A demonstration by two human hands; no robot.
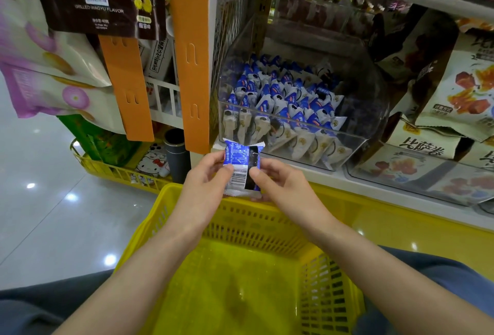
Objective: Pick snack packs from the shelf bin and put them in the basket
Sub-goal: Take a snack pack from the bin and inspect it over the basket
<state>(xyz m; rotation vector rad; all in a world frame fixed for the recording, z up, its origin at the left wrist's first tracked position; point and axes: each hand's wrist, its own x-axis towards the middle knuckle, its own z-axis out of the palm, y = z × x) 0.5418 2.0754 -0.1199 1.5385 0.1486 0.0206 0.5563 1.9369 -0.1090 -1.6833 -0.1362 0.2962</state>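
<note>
Both hands pinch one snack pack [242, 171] by its sides: the left hand [205, 177] has thumb and fingers curled on the left edge, while the right hand [278, 182] presses its thumb on the right edge with its fingers tucked behind. The pack (blue and white, barcode facing up) hangs upright over the far rim of the yellow basket [328, 289], at the basket's 12 o'clock. At 1 o'clock from the pack, on the white shelf [374, 187], sits the clear bin [294, 131], with more packs [280, 102] standing in rows inside. An orange strip [191, 54] hangs at the pack's 11 o'clock.
</note>
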